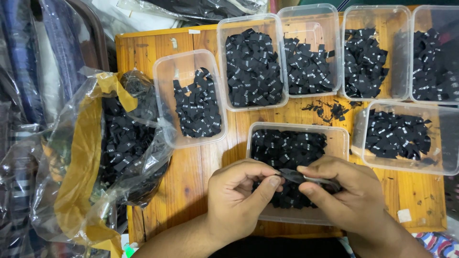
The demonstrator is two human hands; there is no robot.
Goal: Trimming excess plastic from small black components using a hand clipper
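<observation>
My left hand [239,196] and my right hand [344,191] meet over a clear plastic tub [337,138] of small black fabric labels at the table's near edge. Together they pinch one black label [290,175] between thumbs and fingers; the right hand also grips a thin grey metal tool [320,181], partly hidden in the fingers. The labels [287,145] in the tub lie loose just beyond my fingertips.
Several more clear tubs of black labels stand on the wooden table [210,162]: one at the left [165,76], others along the back [224,28] and one at the right [449,167]. A crumpled plastic bag [76,157] of labels hangs off the left edge. Loose scraps [330,110] lie mid-table.
</observation>
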